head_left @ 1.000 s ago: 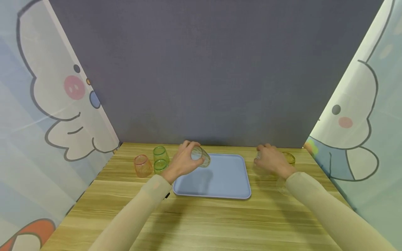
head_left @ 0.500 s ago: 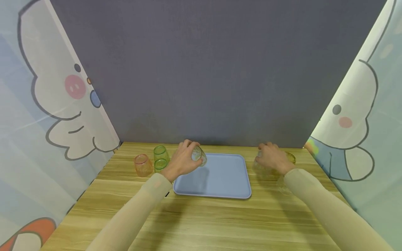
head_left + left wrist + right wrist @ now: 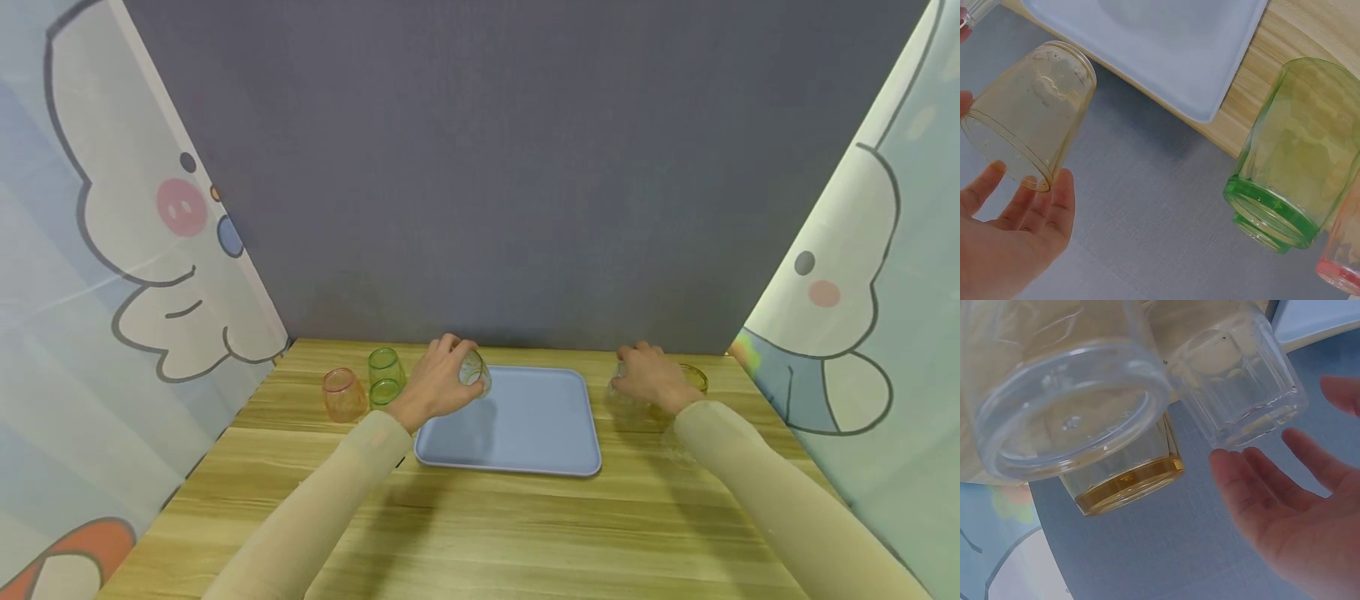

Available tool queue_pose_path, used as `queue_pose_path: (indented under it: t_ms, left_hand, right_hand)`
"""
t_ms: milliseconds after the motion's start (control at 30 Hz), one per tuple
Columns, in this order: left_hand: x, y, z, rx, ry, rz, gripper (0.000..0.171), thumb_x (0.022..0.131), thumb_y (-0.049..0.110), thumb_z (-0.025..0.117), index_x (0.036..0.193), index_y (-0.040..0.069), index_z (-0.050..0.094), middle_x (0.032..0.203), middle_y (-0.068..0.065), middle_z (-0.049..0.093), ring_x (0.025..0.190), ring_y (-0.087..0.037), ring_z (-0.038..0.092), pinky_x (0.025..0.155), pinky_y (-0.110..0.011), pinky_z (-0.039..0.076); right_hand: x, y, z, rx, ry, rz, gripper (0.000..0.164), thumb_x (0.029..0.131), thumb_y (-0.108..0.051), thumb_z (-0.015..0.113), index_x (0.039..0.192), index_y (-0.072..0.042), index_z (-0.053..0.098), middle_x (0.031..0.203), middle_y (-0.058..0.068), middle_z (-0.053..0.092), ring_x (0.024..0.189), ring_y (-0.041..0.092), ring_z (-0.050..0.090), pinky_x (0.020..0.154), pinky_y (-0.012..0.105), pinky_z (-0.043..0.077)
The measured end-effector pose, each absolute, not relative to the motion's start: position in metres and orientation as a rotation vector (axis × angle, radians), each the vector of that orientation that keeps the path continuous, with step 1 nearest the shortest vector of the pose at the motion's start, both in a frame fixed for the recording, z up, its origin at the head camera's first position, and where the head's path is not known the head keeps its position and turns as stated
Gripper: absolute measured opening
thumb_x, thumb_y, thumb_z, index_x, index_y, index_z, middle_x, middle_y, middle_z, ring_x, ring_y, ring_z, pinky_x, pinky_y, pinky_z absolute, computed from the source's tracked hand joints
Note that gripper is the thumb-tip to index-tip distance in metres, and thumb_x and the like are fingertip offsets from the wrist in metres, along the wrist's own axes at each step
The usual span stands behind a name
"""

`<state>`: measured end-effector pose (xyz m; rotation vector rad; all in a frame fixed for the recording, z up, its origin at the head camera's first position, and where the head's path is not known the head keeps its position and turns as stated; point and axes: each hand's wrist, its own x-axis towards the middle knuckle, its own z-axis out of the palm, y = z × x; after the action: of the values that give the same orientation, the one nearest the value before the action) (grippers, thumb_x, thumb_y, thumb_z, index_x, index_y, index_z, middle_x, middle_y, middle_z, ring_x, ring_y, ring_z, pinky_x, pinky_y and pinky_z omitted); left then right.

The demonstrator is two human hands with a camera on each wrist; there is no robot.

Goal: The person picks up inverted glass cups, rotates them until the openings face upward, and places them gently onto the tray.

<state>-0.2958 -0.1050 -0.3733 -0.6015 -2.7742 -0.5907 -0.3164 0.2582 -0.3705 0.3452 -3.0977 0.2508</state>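
Note:
My left hand [image 3: 438,379] holds a clear cup with a faint amber tint [image 3: 476,377] by its rim, tilted above the left part of the blue tray [image 3: 540,425]. In the left wrist view the fingers [image 3: 1060,206] curl at the wide rim of that tinted cup [image 3: 1041,100], its base pointing away. My right hand [image 3: 651,377] hovers over a clear faceted cup [image 3: 1235,381] right of the tray. Its fingertips are right at that cup's rim, while the thumb stands apart from it. The hand hides most of the cup in the head view.
Two green cups [image 3: 386,362] and a pink cup [image 3: 344,396] stand left of the tray. Beside the right wrist are an amber cup [image 3: 697,377] and another clear cup [image 3: 1066,406]. A grey panel [image 3: 510,208] rises behind the wooden table [image 3: 480,533].
The tinted cup in my left hand has turned, its base swinging in from the right, so it looks shorter in the head view. My right hand has barely moved.

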Motion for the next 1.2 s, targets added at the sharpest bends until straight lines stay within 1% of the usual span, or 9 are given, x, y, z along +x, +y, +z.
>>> queue_pose_path:
  t_ms: [200,433,533,733,867,1000,1100,1200]
  left_hand:
    - [-0.296,-0.105,-0.373,-0.632,-2.783,-0.533,0.053,0.091,0.036,0.070,0.137,0.012,0.058,0.128,-0.011,0.053,0.111,-0.028,0.050,0.084,-0.045,0.050]
    - [-0.301,-0.109,-0.376,-0.641,-2.767,-0.467,0.053,0.091,0.034,0.069,0.136,0.008,0.058,0.129,-0.015,0.053,0.112,-0.032,0.052,0.086,-0.048,0.051]
    - [-0.302,-0.111,-0.376,-0.640,-2.772,-0.452,0.053,0.092,0.033,0.069,0.136,0.008,0.058,0.130,-0.015,0.053,0.111,-0.031,0.052,0.084,-0.047,0.051]
    - [-0.305,-0.114,-0.375,-0.650,-2.777,-0.430,0.052,0.092,0.034,0.068,0.137,0.009,0.058,0.131,-0.016,0.052,0.110,-0.032,0.051,0.085,-0.048,0.050]
    - [-0.308,-0.115,-0.374,-0.648,-2.788,-0.408,0.053,0.093,0.034,0.066,0.137,0.009,0.057,0.130,-0.016,0.052,0.112,-0.033,0.050,0.086,-0.049,0.051]
    - [-0.311,-0.116,-0.373,-0.643,-2.796,-0.379,0.051,0.092,0.034,0.066,0.136,0.009,0.058,0.128,-0.016,0.053,0.109,-0.032,0.051,0.083,-0.048,0.051]
    - [-0.314,-0.116,-0.373,-0.641,-2.799,-0.365,0.050,0.091,0.034,0.067,0.134,0.010,0.059,0.126,-0.015,0.054,0.106,-0.032,0.051,0.080,-0.047,0.051]
    - [-0.317,-0.117,-0.374,-0.642,-2.801,-0.345,0.051,0.091,0.034,0.067,0.135,0.009,0.059,0.125,-0.016,0.054,0.106,-0.032,0.052,0.081,-0.047,0.051]
  right_hand:
    - [-0.318,0.260,-0.373,0.349,-3.110,0.236,0.056,0.089,-0.021,0.063,0.135,0.009,0.055,0.129,0.034,0.053,0.120,0.057,0.046,0.088,0.071,0.046]
    - [-0.320,0.261,-0.373,0.364,-3.099,0.242,0.052,0.086,-0.018,0.066,0.131,0.008,0.058,0.121,0.033,0.056,0.112,0.056,0.051,0.086,0.069,0.048]
    - [-0.321,0.262,-0.372,0.369,-3.107,0.249,0.053,0.087,-0.019,0.067,0.132,0.008,0.058,0.125,0.033,0.056,0.116,0.057,0.050,0.091,0.069,0.046]
    - [-0.323,0.262,-0.369,0.394,-3.130,0.277,0.055,0.088,-0.020,0.071,0.133,0.009,0.058,0.131,0.033,0.056,0.124,0.058,0.045,0.104,0.070,0.036]
    - [-0.325,0.262,-0.368,0.408,-3.136,0.280,0.054,0.088,-0.020,0.072,0.132,0.008,0.060,0.131,0.032,0.057,0.125,0.057,0.046,0.107,0.069,0.032]
    - [-0.327,0.264,-0.370,0.435,-3.121,0.273,0.052,0.087,-0.020,0.072,0.130,0.008,0.062,0.128,0.031,0.059,0.122,0.056,0.048,0.105,0.069,0.034]
    - [-0.328,0.265,-0.370,0.458,-3.111,0.276,0.050,0.086,-0.019,0.073,0.127,0.008,0.063,0.125,0.030,0.060,0.119,0.055,0.050,0.101,0.069,0.038]
    - [-0.328,0.264,-0.371,0.468,-3.112,0.278,0.049,0.086,-0.019,0.073,0.126,0.007,0.064,0.123,0.030,0.060,0.117,0.056,0.051,0.098,0.069,0.040]
